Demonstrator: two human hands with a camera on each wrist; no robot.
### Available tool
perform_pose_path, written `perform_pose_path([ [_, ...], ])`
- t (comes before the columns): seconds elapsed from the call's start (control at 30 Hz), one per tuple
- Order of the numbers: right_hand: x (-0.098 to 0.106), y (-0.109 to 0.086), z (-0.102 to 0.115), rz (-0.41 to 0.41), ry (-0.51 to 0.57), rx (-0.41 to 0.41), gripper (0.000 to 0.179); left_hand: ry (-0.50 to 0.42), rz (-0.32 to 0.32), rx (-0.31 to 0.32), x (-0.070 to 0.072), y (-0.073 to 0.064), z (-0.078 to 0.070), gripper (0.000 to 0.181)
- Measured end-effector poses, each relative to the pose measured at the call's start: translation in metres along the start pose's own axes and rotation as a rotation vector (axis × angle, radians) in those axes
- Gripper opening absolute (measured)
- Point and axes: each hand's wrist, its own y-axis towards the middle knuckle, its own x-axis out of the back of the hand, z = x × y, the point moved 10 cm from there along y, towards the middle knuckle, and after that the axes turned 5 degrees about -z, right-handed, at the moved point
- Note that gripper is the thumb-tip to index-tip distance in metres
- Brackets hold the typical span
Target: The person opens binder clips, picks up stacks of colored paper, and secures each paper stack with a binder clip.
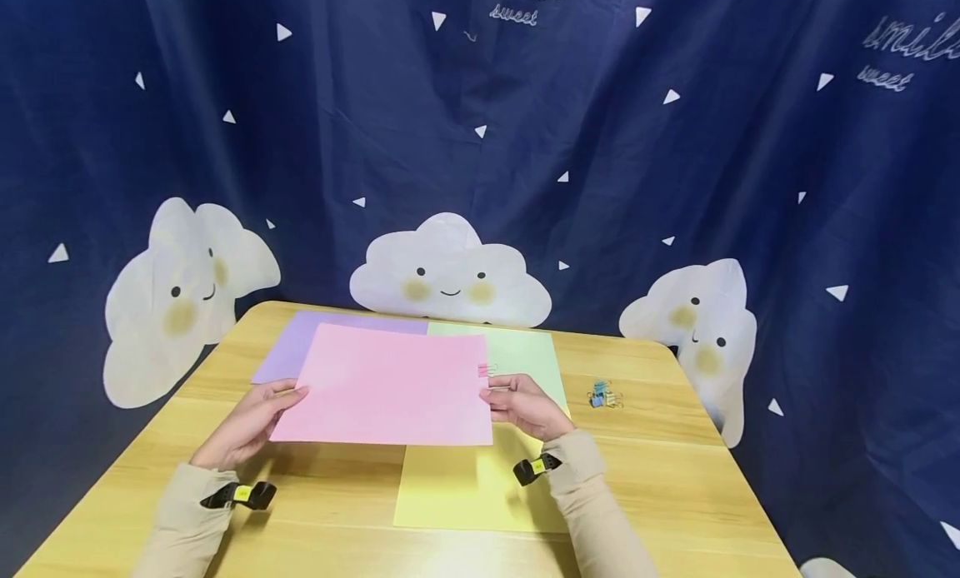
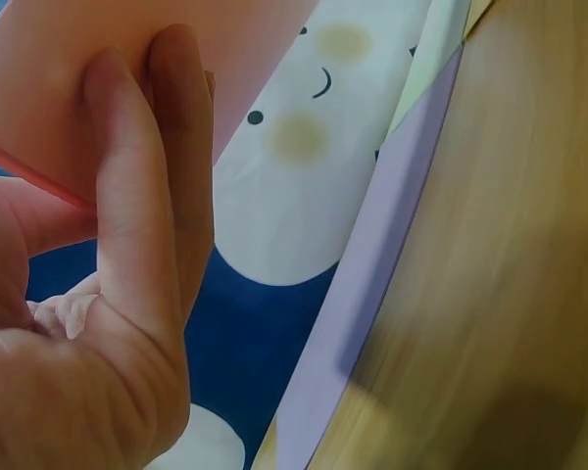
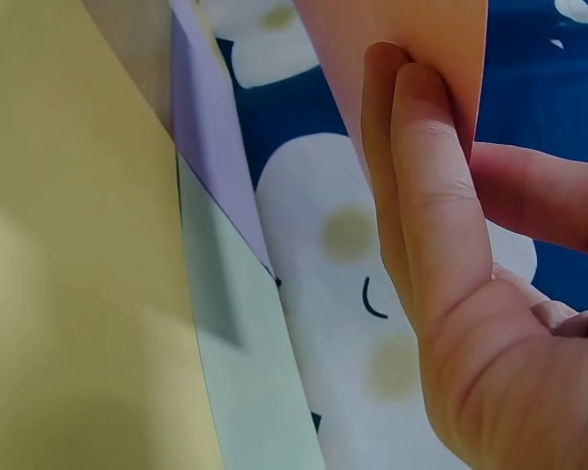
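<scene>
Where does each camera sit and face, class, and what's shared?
Head: head-worn, looking forward and down at pink sheet; left hand, right hand, sleeves show.
Left wrist: on that wrist, facing pink sheet; left hand shows.
Right wrist: on that wrist, facing pink sheet; right hand shows.
Both wrist views share the purple sheet.

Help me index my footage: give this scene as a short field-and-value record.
Held: pink sheet, raised above the table
Left hand: pinches the sheet's left edge
Right hand: pinches its right edge
On table: purple sheet back left, green sheet back right, yellow sheet in front of the green
Loose items: small binder clips, right of the sheets
Backdrop: dark blue curtain, cloud prints
</scene>
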Motion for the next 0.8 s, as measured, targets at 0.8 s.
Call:
perform_pose_path([
  [0.8,-0.055,0.020,-0.024,0.105,-0.110,-0.010,0.034,0.090,-0.026,0.109,0.056,-0.037,0.014,0.009],
])
